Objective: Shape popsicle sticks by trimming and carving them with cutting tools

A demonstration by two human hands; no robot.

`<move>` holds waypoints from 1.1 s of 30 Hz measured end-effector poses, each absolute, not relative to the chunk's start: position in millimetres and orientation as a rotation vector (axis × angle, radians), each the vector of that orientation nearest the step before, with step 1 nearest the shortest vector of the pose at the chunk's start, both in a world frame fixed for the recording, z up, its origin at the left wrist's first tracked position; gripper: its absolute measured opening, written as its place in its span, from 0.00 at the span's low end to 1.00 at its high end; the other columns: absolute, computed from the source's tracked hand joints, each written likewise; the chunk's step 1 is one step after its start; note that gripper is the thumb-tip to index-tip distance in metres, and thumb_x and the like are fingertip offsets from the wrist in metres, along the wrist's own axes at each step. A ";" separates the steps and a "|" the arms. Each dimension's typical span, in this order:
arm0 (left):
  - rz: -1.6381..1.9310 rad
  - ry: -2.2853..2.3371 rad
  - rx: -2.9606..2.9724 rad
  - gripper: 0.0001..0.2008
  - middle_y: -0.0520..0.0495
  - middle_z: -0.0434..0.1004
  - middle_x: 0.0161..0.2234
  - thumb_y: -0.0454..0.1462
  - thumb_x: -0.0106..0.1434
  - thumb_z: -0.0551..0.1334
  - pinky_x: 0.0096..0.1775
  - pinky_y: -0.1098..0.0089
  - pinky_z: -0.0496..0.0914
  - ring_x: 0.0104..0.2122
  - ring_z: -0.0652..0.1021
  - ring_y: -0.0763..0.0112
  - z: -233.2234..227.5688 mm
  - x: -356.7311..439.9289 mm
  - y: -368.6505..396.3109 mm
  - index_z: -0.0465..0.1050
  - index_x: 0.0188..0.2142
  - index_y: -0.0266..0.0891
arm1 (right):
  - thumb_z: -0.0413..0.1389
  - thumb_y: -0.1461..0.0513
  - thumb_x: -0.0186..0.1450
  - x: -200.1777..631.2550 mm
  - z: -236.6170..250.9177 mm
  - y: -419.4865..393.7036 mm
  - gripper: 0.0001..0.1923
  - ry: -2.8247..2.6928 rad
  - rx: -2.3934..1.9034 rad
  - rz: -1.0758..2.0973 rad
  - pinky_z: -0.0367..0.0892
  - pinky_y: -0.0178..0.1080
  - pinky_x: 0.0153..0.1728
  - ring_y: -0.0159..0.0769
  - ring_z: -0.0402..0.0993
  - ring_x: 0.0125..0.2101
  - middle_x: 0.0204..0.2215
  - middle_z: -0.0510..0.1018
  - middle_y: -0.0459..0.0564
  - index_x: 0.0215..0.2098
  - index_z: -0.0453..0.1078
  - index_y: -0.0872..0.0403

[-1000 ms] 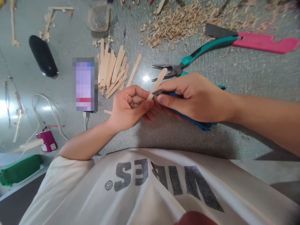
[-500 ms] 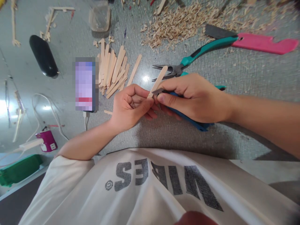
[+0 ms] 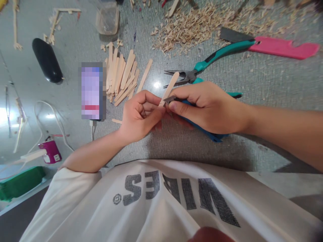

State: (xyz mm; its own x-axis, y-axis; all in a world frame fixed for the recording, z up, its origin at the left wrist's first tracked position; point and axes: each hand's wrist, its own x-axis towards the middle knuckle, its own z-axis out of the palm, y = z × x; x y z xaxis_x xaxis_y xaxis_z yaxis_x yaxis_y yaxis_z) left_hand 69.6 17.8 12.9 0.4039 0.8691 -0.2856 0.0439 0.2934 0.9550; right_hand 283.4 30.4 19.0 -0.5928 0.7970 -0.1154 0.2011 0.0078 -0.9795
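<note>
Left hand [image 3: 141, 116] pinching stick [image 3: 170, 86], cutter [image 3: 199, 126] biting

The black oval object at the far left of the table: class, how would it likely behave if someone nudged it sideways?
The black oval object looks rounded and glossy, so it would probably roll or rock rather than stay put. Its smooth shine suggests it may slip under a light push. It lies apart from the pile of wooden sticks, so nothing there would likely stop it.

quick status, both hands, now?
Left hand: closed, pinching the lower end of a wooden stick.
Right hand: closed around a blue-handled cutter, its tip at the stick.
</note>
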 end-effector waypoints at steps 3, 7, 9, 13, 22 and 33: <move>0.703 0.977 1.150 0.25 0.57 0.85 0.26 0.57 0.65 0.74 0.17 0.74 0.68 0.15 0.75 0.76 12.9 68.6 18.0 0.68 0.41 0.44 | 0.53 0.71 0.75 283.4 20.5 30.2 0.15 -1.758 -1.063 1.633 0.55 0.34 0.22 0.26 0.62 0.19 0.19 0.71 0.40 0.30 0.69 0.54; 0.709 1.024 1.171 0.24 0.57 0.84 0.25 0.58 0.66 0.73 0.17 0.73 0.69 0.14 0.73 0.77 10.7 69.5 16.6 0.69 0.42 0.44 | 0.52 0.69 0.77 283.1 19.9 29.4 0.15 -1.688 -1.093 1.711 0.55 0.34 0.19 0.26 0.63 0.17 0.18 0.71 0.40 0.32 0.71 0.54; 0.726 1.043 1.174 0.24 0.57 0.83 0.25 0.57 0.66 0.73 0.17 0.73 0.68 0.15 0.74 0.77 9.2 70.4 16.3 0.69 0.39 0.44 | 0.52 0.68 0.77 282.8 18.8 28.6 0.15 -1.677 -1.111 1.720 0.57 0.34 0.19 0.26 0.64 0.17 0.18 0.71 0.40 0.32 0.70 0.53; 0.748 1.040 1.167 0.25 0.56 0.83 0.26 0.57 0.66 0.74 0.16 0.75 0.67 0.15 0.75 0.77 7.4 71.5 16.9 0.66 0.37 0.44 | 0.52 0.68 0.77 282.4 17.6 27.2 0.14 -1.678 -1.126 1.729 0.58 0.33 0.19 0.26 0.66 0.17 0.20 0.72 0.40 0.31 0.67 0.53; 0.736 1.044 1.133 0.27 0.57 0.82 0.24 0.58 0.63 0.75 0.16 0.74 0.68 0.15 0.76 0.76 9.4 72.1 16.7 0.65 0.36 0.44 | 0.53 0.69 0.76 283.3 19.6 31.1 0.14 -1.762 -1.055 1.717 0.57 0.33 0.19 0.25 0.65 0.17 0.20 0.72 0.40 0.32 0.72 0.54; 0.671 1.021 1.132 0.29 0.58 0.76 0.20 0.59 0.62 0.76 0.14 0.75 0.59 0.11 0.68 0.80 12.9 69.2 21.2 0.64 0.33 0.43 | 0.56 0.65 0.78 288.3 17.4 36.6 0.19 -1.729 -0.909 1.872 0.55 0.31 0.18 0.22 0.64 0.16 0.19 0.72 0.40 0.27 0.68 0.54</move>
